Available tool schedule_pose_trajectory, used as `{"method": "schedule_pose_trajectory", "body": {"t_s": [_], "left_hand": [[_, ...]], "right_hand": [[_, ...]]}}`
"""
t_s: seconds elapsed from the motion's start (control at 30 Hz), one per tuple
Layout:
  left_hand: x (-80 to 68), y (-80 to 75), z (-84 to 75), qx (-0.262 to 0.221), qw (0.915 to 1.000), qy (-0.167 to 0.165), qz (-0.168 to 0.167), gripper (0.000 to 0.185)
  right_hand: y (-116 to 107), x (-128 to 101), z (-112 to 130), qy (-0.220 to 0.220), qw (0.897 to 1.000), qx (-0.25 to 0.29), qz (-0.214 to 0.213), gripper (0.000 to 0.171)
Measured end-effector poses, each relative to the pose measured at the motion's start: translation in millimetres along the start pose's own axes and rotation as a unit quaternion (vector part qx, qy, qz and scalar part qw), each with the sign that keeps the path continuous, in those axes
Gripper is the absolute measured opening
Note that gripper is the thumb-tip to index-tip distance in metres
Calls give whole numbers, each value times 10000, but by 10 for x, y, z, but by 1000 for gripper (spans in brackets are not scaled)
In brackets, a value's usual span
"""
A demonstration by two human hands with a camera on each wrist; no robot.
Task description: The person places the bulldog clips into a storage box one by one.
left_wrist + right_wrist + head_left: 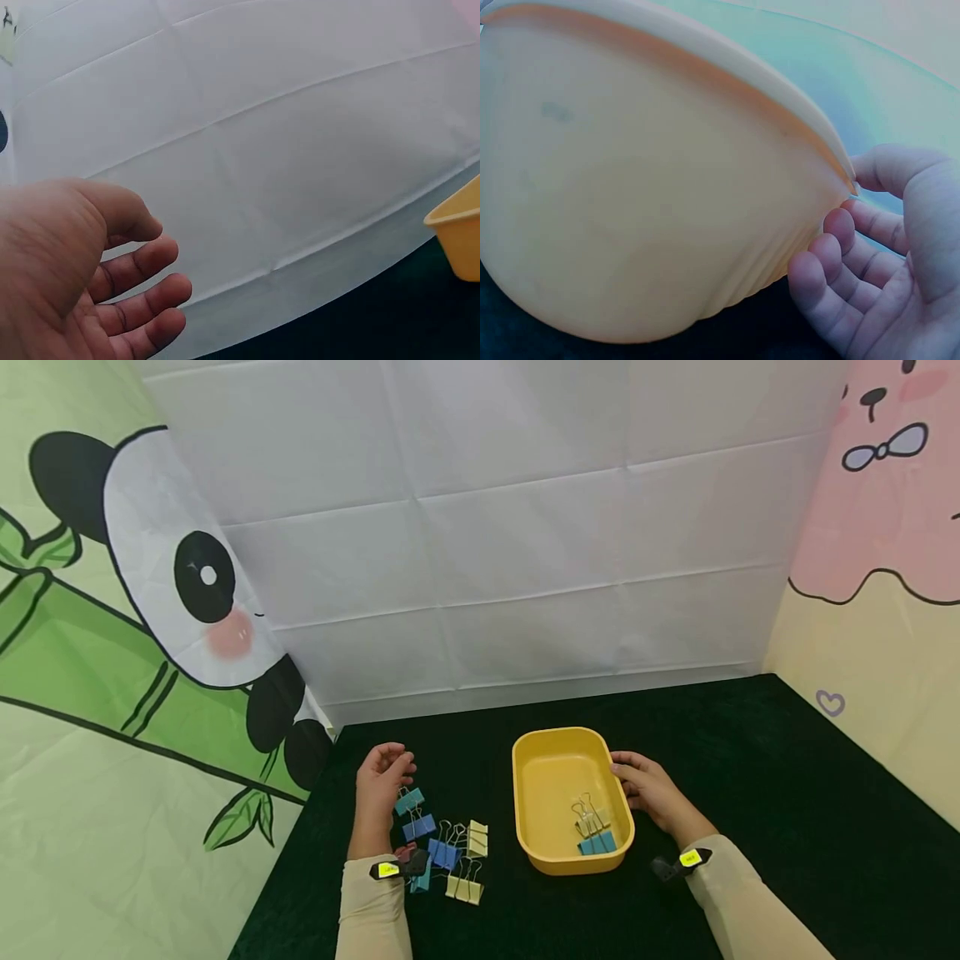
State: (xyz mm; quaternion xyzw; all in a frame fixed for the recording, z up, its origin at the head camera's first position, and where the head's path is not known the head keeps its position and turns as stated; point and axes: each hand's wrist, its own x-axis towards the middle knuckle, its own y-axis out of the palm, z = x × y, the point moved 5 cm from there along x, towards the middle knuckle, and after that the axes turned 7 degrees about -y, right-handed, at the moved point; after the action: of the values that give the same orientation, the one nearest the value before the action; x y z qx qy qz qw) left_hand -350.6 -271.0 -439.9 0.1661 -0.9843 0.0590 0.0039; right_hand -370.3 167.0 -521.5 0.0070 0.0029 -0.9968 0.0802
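Observation:
My right hand (pixel 654 791) pinches the right rim of a yellow plastic tray (pixel 551 789). In the right wrist view its thumb is on the rim, with the other fingertips under it against the ribbed side. Inside the tray, toward the near end, lie a teal binder clip (pixel 597 844) and a cream binder clip (pixel 595 821). My left hand (pixel 382 789) hovers left of the tray, fingers loosely bent, nothing in them. Close by its fingertips lies another teal clip (pixel 409 801). The left wrist view shows the thumb apart from the curved fingers (pixel 154 296).
Loose binder clips lie beside the left forearm: blue ones (pixel 444 854), cream ones (pixel 465 890), a teal one (pixel 422 878) and a red one (pixel 406 852) partly hidden by the wrist camera. A dark green cloth (pixel 712 735) covers the table. White sheeting (pixel 525 552) hangs behind.

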Motion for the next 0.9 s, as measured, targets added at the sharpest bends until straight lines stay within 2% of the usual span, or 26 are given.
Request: {"method": "schedule_pose_trajectory", "body": {"t_s": [0.23, 0.37, 0.67, 0.9], "left_hand": [[68, -300, 193, -432, 9974, -163, -547, 23], [94, -386, 282, -706, 9942, -314, -753, 24], [123, -376, 438, -670, 9931, -621, -736, 30], [161, -355, 565, -395, 9944, -878, -442, 39]], "right_hand": [[-7, -9, 10, -25, 10000, 15, 22, 54], [-15, -10, 16, -33, 10000, 17, 22, 55], [-38, 5, -4, -40, 10000, 40, 65, 57], [-50, 10, -23, -36, 10000, 14, 29, 54]]}}
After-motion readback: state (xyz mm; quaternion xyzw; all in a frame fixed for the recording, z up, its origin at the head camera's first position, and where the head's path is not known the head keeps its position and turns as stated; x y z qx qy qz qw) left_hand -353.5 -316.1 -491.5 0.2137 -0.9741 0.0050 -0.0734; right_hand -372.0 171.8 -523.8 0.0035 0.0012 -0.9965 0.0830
